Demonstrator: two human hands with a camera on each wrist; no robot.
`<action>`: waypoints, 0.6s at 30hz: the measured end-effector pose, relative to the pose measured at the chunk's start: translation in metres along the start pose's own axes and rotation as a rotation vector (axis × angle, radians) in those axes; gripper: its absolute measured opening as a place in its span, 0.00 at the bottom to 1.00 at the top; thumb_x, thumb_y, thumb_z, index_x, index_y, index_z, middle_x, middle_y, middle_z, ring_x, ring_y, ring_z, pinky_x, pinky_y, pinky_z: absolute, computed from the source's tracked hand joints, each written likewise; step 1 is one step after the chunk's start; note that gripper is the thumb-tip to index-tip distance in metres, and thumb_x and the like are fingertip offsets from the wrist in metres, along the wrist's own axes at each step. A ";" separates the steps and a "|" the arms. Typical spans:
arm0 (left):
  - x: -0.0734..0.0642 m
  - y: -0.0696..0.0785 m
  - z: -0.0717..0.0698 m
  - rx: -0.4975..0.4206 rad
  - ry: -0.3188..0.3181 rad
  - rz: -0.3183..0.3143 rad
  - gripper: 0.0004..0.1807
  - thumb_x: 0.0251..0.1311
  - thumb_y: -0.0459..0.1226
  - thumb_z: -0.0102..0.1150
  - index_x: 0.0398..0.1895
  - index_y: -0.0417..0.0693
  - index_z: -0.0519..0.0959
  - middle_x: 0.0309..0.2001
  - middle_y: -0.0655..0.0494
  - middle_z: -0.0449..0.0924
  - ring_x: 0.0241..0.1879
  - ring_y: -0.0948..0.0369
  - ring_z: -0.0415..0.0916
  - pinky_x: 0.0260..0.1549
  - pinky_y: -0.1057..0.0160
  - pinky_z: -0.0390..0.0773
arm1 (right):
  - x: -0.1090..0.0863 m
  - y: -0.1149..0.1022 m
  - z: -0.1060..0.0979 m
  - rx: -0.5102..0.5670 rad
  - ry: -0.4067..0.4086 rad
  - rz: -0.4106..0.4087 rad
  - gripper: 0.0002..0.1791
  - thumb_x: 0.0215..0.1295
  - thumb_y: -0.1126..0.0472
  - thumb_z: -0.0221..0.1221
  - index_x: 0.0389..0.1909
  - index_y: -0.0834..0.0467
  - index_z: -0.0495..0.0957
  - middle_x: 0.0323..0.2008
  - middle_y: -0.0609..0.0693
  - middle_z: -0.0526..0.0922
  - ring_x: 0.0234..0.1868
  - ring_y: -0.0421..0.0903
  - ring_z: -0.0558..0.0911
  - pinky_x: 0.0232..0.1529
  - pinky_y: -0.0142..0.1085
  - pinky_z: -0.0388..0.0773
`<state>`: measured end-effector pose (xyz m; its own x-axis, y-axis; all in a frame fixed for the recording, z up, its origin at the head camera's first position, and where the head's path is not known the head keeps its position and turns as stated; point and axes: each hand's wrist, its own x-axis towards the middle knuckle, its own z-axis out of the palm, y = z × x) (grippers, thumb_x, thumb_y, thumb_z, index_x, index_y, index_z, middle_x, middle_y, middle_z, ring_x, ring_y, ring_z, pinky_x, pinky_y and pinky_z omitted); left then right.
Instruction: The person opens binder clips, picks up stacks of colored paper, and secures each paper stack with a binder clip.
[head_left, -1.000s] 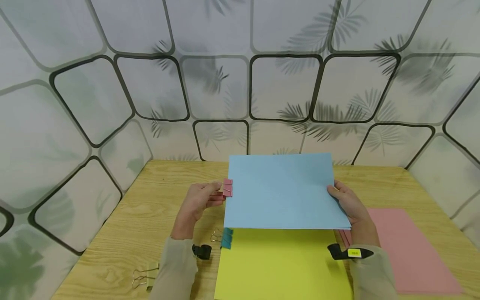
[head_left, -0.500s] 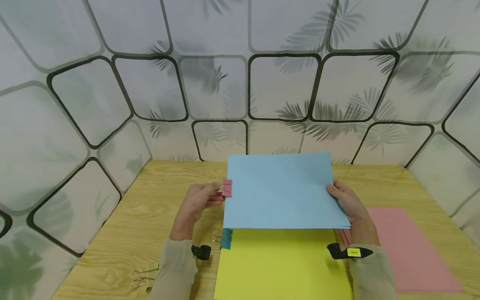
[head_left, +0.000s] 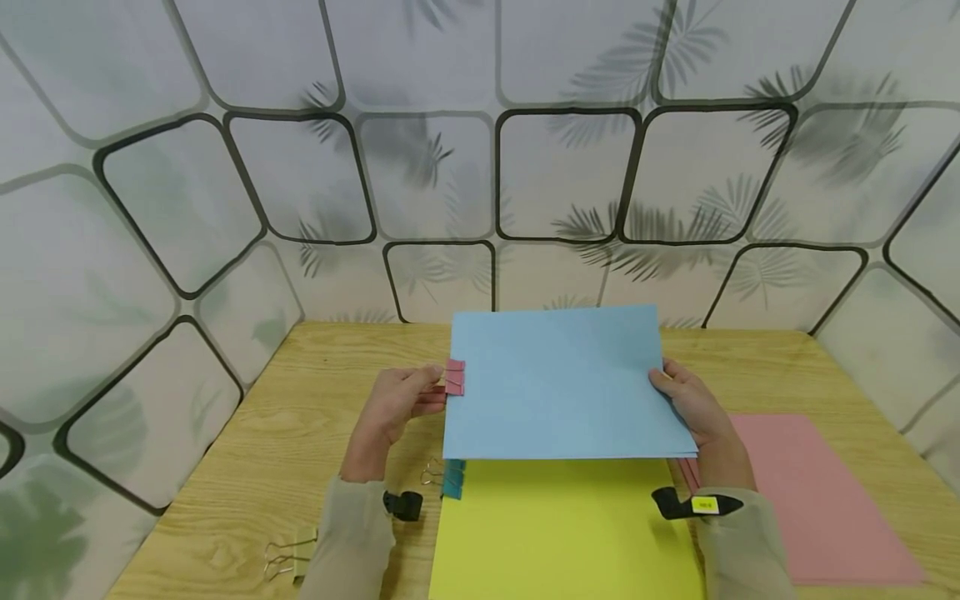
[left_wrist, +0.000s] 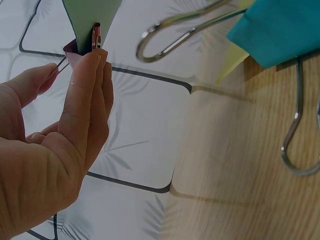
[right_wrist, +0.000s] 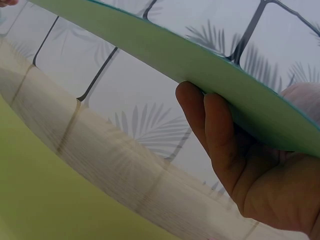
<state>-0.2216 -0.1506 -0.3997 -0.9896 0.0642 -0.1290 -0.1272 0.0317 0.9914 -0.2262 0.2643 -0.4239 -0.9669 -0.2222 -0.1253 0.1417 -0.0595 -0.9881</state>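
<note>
A stack of blue paper sheets point(head_left: 555, 383) is held up above the table, its near edge over the yellow paper. At its left edge sits a pink binder clip point(head_left: 455, 377), whose wire handles my left hand point(head_left: 397, 404) pinches between thumb and fingers. In the left wrist view the clip point(left_wrist: 74, 56) is around the sheets' edge, and my left hand point(left_wrist: 60, 130) is below it. My right hand point(head_left: 697, 408) grips the right edge of the blue sheets, thumb on top. The right wrist view shows its fingers point(right_wrist: 220, 130) under the sheets' pale underside point(right_wrist: 200, 75).
Yellow paper point(head_left: 570, 533) lies on the wooden table point(head_left: 247, 458), with a teal binder clip point(head_left: 453, 479) on its left edge. Another binder clip, yellowish point(head_left: 302, 554), lies by the left sleeve. Pink paper point(head_left: 817, 500) lies at the right. A patterned wall covering point(head_left: 435, 183) stands behind.
The blue sheets and my right hand have shifted slightly left. My left hand stays almost in place, still pinching the pink binder clip.
</note>
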 end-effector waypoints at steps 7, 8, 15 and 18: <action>0.001 -0.001 0.001 0.018 -0.006 0.006 0.23 0.71 0.40 0.57 0.54 0.25 0.77 0.41 0.40 0.80 0.33 0.62 0.84 0.37 0.65 0.85 | -0.001 0.001 0.000 -0.010 -0.004 -0.007 0.41 0.80 0.49 0.44 0.79 0.62 0.34 0.45 0.37 0.79 0.43 0.38 0.84 0.43 0.36 0.84; 0.001 -0.001 0.001 0.019 -0.007 0.005 0.24 0.70 0.41 0.57 0.54 0.24 0.77 0.40 0.40 0.80 0.33 0.61 0.84 0.37 0.65 0.85 | -0.001 0.001 0.000 -0.007 -0.004 -0.006 0.41 0.80 0.49 0.44 0.79 0.62 0.34 0.45 0.37 0.79 0.43 0.38 0.84 0.43 0.36 0.84; 0.000 0.000 0.002 0.010 -0.011 0.000 0.24 0.70 0.40 0.58 0.53 0.22 0.77 0.39 0.40 0.80 0.32 0.61 0.84 0.36 0.65 0.85 | -0.001 0.000 0.000 -0.019 0.009 0.000 0.41 0.79 0.49 0.45 0.79 0.63 0.35 0.43 0.37 0.79 0.42 0.37 0.84 0.42 0.36 0.84; 0.000 0.000 0.002 0.010 -0.010 -0.004 0.24 0.70 0.40 0.58 0.53 0.22 0.77 0.39 0.40 0.79 0.32 0.62 0.83 0.35 0.65 0.85 | 0.000 0.001 0.000 -0.010 0.006 0.000 0.40 0.79 0.49 0.45 0.79 0.63 0.36 0.42 0.37 0.80 0.41 0.37 0.84 0.41 0.36 0.84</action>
<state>-0.2219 -0.1486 -0.4002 -0.9884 0.0741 -0.1328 -0.1300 0.0421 0.9906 -0.2260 0.2647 -0.4246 -0.9682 -0.2162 -0.1257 0.1395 -0.0499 -0.9890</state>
